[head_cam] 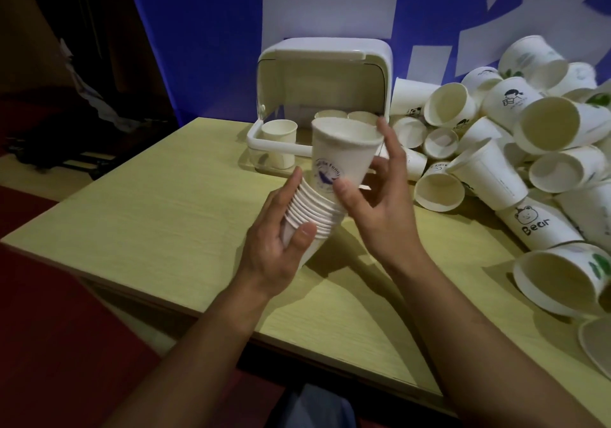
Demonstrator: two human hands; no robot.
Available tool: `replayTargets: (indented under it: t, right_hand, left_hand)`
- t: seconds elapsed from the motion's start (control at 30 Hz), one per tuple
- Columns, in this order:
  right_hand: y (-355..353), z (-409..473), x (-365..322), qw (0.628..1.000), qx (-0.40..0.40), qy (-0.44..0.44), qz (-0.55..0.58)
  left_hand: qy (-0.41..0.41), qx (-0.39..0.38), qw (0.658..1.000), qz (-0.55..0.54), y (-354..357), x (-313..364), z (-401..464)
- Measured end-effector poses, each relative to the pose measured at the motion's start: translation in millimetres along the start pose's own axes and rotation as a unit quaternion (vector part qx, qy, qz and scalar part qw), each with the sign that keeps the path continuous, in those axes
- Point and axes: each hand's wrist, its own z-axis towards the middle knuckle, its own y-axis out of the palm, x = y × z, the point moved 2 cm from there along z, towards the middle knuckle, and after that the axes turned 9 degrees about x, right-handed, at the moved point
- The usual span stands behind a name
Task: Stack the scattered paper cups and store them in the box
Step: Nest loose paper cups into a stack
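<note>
The lower cups of the stack (312,211) are mostly covered by the left hand (281,239), so their number cannot be counted, and the blue print on the top cup (344,153) is too blurred to read. The pile of loose cups (515,150) runs off the right edge of the view. Inside the box (317,103), the cups (279,141) at the back are partly hidden behind the top cup.

The left hand wraps around the lower part of the stack, fingers curled on its far side and thumb pressed on its near side, holding it tilted in the air in front of the box. The right hand (377,193) is half open around the top cup: its thumb lies on the printed wall, one fingertip touches the rim, and the other fingers curve behind.

The white box lies at the back of the desk (158,216) with its lid raised, and one cup stands at its left end. The loose pile lies just right of the box, cups on their sides, one marked "Bear" (537,222). The desk is pale wood grain. Behind the box hangs a blue and white banner (215,40); left of it the room is dark, with a red floor (39,328).
</note>
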Motion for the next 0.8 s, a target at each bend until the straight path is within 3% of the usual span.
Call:
replayTargets:
  t: [0.13, 0.23, 0.3, 0.43, 0.7, 0.8]
  right_hand:
    - [9.5, -4.6, 8.8, 0.994, -0.078, -0.004, -0.082]
    - [3.7, -0.7, 15.5, 0.981, -0.021, -0.039, -0.190]
    - [-3.3, 5.4, 22.5, 0.953, 0.022, -0.057, -0.295]
    - [-13.1, 17.8, 47.1, 0.904, 0.002, -0.027, -0.427]
    - [-20.3, 24.3, 51.4, 0.912, -0.043, 0.043, -0.406]
    - [-29.3, 24.2, 46.1, 0.910, -0.083, 0.114, -0.390]
  left_hand:
    - [-0.019, 0.047, 0.998, -0.035, -4.2, -0.8, 2.4]
    - [-0.034, 0.058, 0.996, -0.058, -4.5, -1.3, 4.1]
    - [-0.043, 0.068, 0.994, -0.072, -4.7, -2.5, 4.7]
    - [-0.073, 0.088, 0.988, -0.103, -6.3, -4.9, 6.7]
    - [-0.098, 0.094, 0.985, -0.107, -7.5, -10.7, 7.6]
    - [-0.087, 0.076, 0.987, -0.113, -6.2, -9.3, 6.1]
